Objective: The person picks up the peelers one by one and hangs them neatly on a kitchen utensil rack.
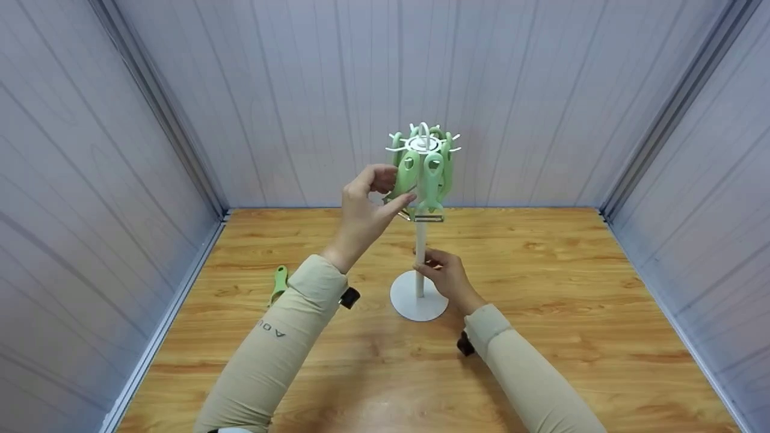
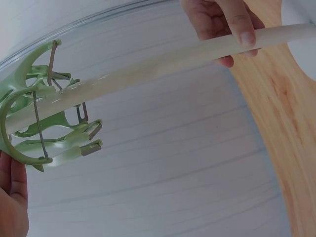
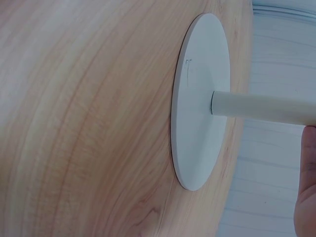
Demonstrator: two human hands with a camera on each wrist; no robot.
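Observation:
A white stand with a round base (image 3: 197,148) and a slim pole (image 1: 420,240) stands upright. Several green Y-shaped peelers (image 1: 433,180) hang by their handle holes from the prongs of its top ring (image 1: 423,144). My left hand (image 1: 368,198) is at the left side of this cluster, thumb and fingers round one peeler (image 2: 19,159), whose blade end faces the left wrist camera. Low on the pole, my right hand (image 1: 448,276) grips it between thumb and fingers, just above the base. Only part of that hand shows in the right wrist view.
Another green peeler (image 1: 280,281) lies on the wooden table (image 1: 541,288) at the left, partly behind the left sleeve (image 1: 301,319). Pale panelled walls (image 1: 289,90) enclose the table at the back and both sides.

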